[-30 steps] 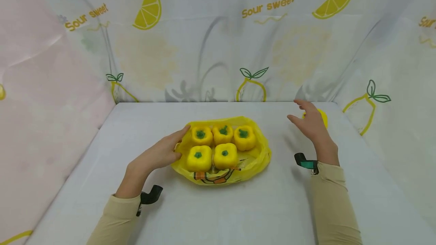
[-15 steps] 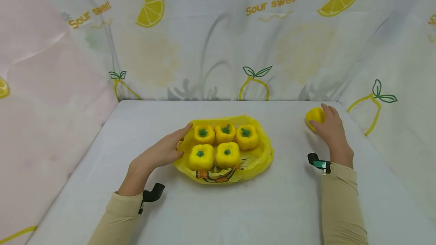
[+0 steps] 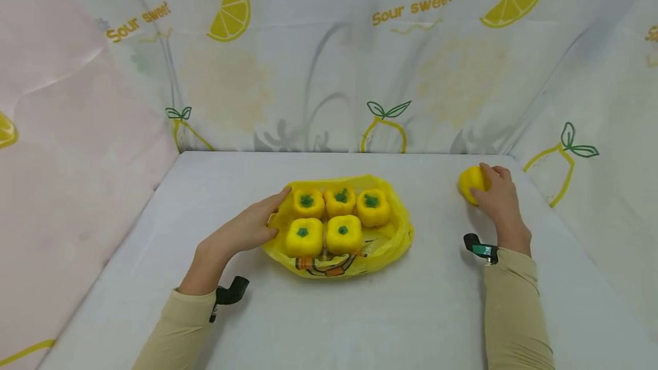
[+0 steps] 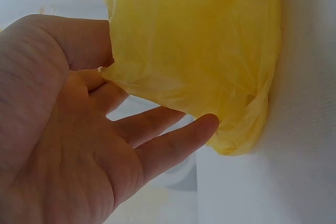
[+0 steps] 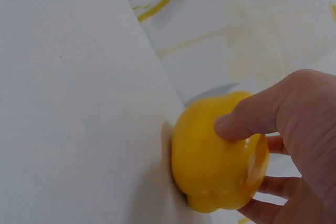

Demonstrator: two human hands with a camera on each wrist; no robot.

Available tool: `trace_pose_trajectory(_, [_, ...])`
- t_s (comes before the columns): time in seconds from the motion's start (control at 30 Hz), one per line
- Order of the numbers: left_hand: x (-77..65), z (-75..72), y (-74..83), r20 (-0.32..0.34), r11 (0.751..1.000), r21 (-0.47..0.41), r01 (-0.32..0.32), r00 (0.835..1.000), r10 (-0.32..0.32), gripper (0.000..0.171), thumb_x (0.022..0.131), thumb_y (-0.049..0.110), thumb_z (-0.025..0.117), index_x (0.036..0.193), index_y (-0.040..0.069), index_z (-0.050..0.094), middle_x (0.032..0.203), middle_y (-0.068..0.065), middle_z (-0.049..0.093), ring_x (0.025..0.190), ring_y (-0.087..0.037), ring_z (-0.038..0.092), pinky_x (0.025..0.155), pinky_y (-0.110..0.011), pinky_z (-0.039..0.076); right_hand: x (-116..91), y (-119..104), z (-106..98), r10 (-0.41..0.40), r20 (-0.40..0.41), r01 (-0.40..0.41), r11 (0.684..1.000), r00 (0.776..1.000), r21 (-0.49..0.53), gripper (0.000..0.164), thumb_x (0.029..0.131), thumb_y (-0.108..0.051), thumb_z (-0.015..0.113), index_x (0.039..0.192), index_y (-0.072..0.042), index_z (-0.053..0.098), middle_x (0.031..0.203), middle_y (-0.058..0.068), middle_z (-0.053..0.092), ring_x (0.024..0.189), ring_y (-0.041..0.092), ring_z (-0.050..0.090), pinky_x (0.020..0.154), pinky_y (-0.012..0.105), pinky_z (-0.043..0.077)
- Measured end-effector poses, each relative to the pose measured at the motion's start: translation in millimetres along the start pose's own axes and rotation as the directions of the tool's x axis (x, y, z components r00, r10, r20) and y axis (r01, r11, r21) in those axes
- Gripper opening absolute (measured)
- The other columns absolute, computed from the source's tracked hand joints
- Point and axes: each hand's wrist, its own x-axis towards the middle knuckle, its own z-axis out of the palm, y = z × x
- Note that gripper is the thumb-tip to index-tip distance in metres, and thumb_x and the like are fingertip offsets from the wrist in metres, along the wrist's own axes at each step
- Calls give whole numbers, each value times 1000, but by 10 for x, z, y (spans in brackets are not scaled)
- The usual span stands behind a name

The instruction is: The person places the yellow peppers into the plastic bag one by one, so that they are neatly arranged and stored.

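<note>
A yellow plastic bag (image 3: 396, 238) lies with its mouth wide open, holding several yellow bell peppers (image 3: 341, 234) with green stems. My left hand (image 3: 241, 226) holds the bag's left rim. In the left wrist view its thumb tip is hidden behind the yellow film, while the outer fingers (image 4: 176, 145) stretch along the bag's side. At the table's far right, my right hand (image 3: 501, 198) grips another yellow bell pepper (image 5: 210, 150), thumb on one side and fingers on the other. Whether this pepper touches the table is hard to tell.
White cloth covers the table (image 3: 329, 324). Behind it hangs a curtain (image 3: 288, 73) printed with lemons, and similar cloth closes off both sides. A dark wrist camera (image 3: 231, 291) sits by the left wrist, another camera (image 3: 478, 246) by the right.
My right hand has gone from spread fingers beside the far-right pepper to gripping it, then shifted it slightly toward me. My left hand stays on the bag's rim. The head view has shifted a little.
</note>
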Motion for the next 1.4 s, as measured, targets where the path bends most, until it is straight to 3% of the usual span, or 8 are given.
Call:
trace_pose_trajectory(0.17, [10,12,-31,0,1000,2,8,1000,-8,85,88,1,51,161,18,13,165,-8,25,145,-34,38,119,-56,31,3,-8,-19,-14,62,13,1000,998,10,74,84,-13,55,154,-4,30,150,35,20,123,52,33,103,67,37])
trace_pose_trajectory(0.37, [18,15,-20,5,1000,-5,11,1000,-11,85,87,0,52,161,18,13,165,-9,25,144,-36,39,118,-57,32,-40,-64,-91,-30,189,31,1000,982,-4,67,90,-22,60,147,-3,32,143,34,33,117,48,38,103,65,39])
trace_pose_trajectory(0.63, [12,17,-8,1,1000,2,3,1000,-3,84,88,1,52,161,17,14,165,-9,25,144,-36,39,118,-57,32,-90,-204,-178,-32,207,17,997,978,73,70,92,-36,66,137,3,29,147,35,32,124,49,40,103,63,43])
trace_pose_trajectory(0.87, [10,10,-13,-7,1000,6,6,1000,-6,84,88,0,53,161,17,14,164,-12,27,143,-38,39,118,-58,33,-127,-374,-187,-151,212,115,979,966,170,73,89,-22,68,147,1,28,149,33,32,127,48,38,104,60,41])
trace_pose_trajectory(1.13, [0,31,-23,-6,1000,10,6,1000,-6,85,89,0,53,161,20,13,163,-13,28,143,-38,40,117,-58,33,-199,-653,-152,-232,242,208,970,942,123,65,86,-19,67,146,-8,43,141,24,35,121,40,38,102,56,41])
trace_pose_trajectory(1.4, [1,29,-24,-9,1000,11,0,1000,0,84,89,0,53,161,18,13,164,-12,28,144,-38,38,118,-58,32,-336,-904,-194,-367,246,326,926,897,193,64,84,-14,67,145,-8,46,137,19,39,116,33,43,97,44,44])
